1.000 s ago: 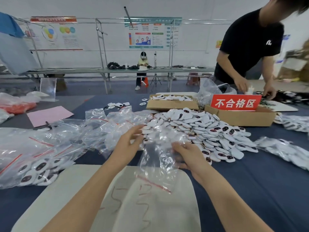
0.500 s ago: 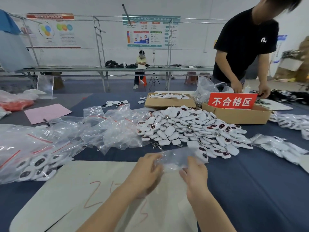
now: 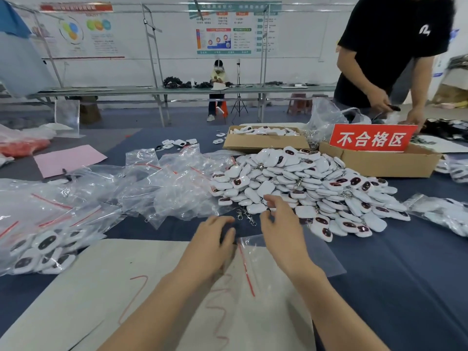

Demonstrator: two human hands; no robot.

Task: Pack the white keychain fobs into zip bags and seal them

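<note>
At the far left of a blue-covered table (image 3: 405, 287), filled zip bags (image 3: 40, 249) of white fobs are seen heaped beside a pink sheet (image 3: 68, 159). A loose pile of empty clear bags (image 3: 162, 188) with red seal strips is spread next to them. In the foreground, a pale board (image 3: 106, 287) marked with red scribbles is laid flat. The left hand (image 3: 211, 247) is pressed down on the mouth end of an empty zip bag (image 3: 283, 262), which is spread flat over the board's right edge; whether its fingers pinch the plastic cannot be told. The right hand (image 3: 281, 229) is held open and empty above the bag, its fingers reaching to the near edge of a large mound of white keychain fobs (image 3: 304, 186). Behind the mound, a shallow cardboard box (image 3: 263, 141) of further fobs is set, and to its right a second carton (image 3: 379, 160) bearing a red sign (image 3: 371, 138) with white characters. At the far right, a standing person in a black shirt (image 3: 395, 46) is occupied over the table.
</note>
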